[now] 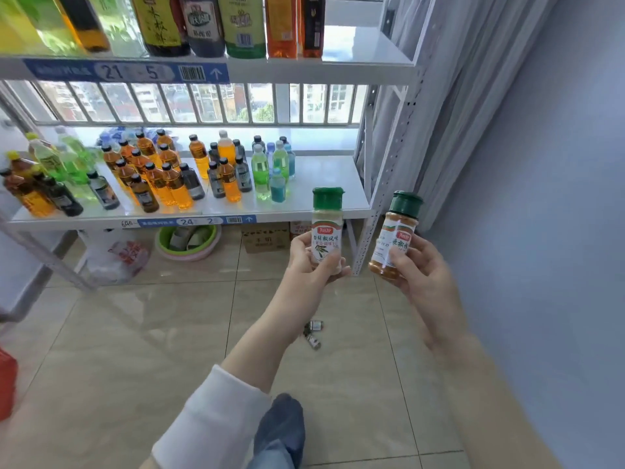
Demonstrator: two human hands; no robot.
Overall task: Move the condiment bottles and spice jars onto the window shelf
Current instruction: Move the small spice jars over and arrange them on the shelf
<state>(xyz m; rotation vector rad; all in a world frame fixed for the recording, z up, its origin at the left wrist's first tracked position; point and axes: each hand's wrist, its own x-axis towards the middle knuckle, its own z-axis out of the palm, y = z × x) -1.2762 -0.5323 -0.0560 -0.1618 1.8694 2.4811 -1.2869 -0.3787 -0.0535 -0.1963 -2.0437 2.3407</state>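
Probably light, rigid plastic: white spice jar (326, 228) pinched in left hand (313, 262), orange spice jar (395, 236) in right hand (422, 269), gripped mid-body.

Bottles (176, 174) on shelf (324, 198); basin (187, 243) beneath

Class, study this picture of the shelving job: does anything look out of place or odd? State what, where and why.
Yes. Two small jars or bottles lie on their sides on the floor tiles, below the left hand, apart from the shelf where the rest stand upright. They look dropped or strayed. Both held spice jars look intact, caps on.
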